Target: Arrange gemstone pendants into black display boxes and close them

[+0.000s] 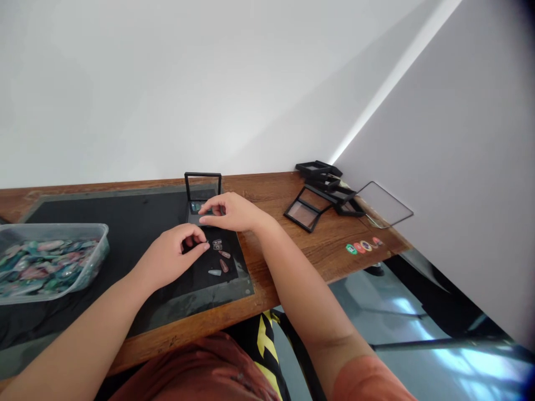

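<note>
A small black display case (pixel 203 174) stands open on the dark mat, its framed lid upright. My right hand (pixel 234 213) reaches over its base, thumb and index finger slightly apart by the blue-green press-on nails (pixel 195 206) inside. Those fingers partly cover the base. Just in front, my left hand (pixel 173 253) is closed in a pinch, thumb against curled fingers; whatever is between the tips is too small to make out. Beside it lie several loose press-on nails: patterned ones (pixel 217 244), pinkish ones (pixel 224 265) and a pale one (pixel 214 273).
At the left, a clear plastic tub (pixel 94 262) holds many colourful nails. Several black display cases (pixel 304 214) are piled at the table's back right, beside a thin square frame (pixel 412 214). Round stickers (pixel 366 245) mark the right edge. A white wall rises behind the wooden table (pixel 267 189).
</note>
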Action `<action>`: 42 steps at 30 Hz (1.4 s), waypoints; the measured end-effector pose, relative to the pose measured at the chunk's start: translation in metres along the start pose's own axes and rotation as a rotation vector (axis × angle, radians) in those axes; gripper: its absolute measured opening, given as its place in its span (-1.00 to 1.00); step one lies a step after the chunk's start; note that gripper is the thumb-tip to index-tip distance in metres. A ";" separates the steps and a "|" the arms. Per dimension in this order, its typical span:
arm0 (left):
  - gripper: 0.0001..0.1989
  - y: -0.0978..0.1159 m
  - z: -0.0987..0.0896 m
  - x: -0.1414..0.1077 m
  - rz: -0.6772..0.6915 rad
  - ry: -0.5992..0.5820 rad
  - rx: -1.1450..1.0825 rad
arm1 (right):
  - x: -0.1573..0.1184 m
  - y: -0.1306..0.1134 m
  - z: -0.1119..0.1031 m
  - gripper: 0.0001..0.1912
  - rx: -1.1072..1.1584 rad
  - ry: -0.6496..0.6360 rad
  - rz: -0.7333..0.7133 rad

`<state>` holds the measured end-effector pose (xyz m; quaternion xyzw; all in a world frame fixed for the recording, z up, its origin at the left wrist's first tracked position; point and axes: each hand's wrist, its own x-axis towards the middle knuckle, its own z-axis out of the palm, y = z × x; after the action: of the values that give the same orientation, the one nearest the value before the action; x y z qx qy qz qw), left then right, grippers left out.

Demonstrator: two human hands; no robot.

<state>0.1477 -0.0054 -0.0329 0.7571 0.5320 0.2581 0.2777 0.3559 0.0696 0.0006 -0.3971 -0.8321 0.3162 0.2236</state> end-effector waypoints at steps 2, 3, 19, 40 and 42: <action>-0.69 -0.001 -0.001 0.002 -0.060 0.068 -0.122 | 0.000 0.001 0.000 -0.74 0.005 -0.007 0.007; -0.66 -0.002 -0.002 0.004 -0.099 0.110 -0.220 | 0.000 0.001 0.000 -0.73 0.008 -0.013 0.007; -0.09 0.011 -0.011 0.010 -0.323 0.251 -0.774 | 0.000 -0.006 0.006 -0.60 0.143 -0.038 -0.148; -0.56 0.004 -0.002 -0.003 -0.011 -0.052 -0.052 | 0.015 0.000 0.028 -0.64 -0.242 0.048 0.137; -0.63 0.009 -0.001 -0.005 0.025 -0.153 0.020 | 0.018 -0.001 0.032 -0.63 -0.247 0.022 0.139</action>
<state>0.1511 -0.0127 -0.0269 0.7840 0.5022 0.1975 0.3069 0.3250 0.0722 -0.0192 -0.4815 -0.8327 0.2219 0.1596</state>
